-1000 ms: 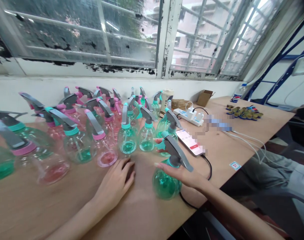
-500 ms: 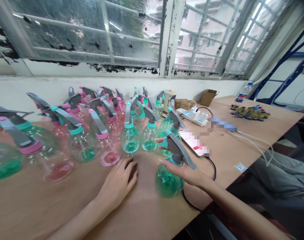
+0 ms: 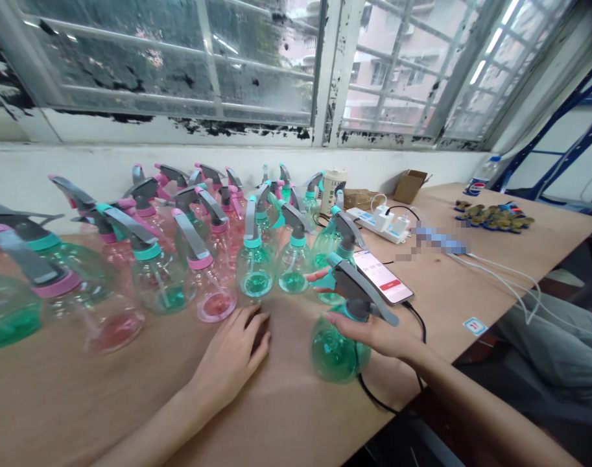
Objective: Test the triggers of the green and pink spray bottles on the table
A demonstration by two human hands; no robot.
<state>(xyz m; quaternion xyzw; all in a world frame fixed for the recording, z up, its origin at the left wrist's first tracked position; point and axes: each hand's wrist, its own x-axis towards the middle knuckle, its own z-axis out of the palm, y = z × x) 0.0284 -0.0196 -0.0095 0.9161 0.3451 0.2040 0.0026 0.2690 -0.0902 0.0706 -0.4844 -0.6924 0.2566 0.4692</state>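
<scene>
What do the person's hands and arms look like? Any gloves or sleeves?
The left grip and right grip are bare hands: no gloves, rings or watches that I can see. The left forearm and right forearm look slim, with no sleeves showing.

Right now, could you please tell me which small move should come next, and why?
The right hand could perhaps curl its fingers closer around the nearest green spray bottle: its thumb lies by the collar, but the visible fingertips stick out on the far side, while the left hand rests on the table.
</scene>
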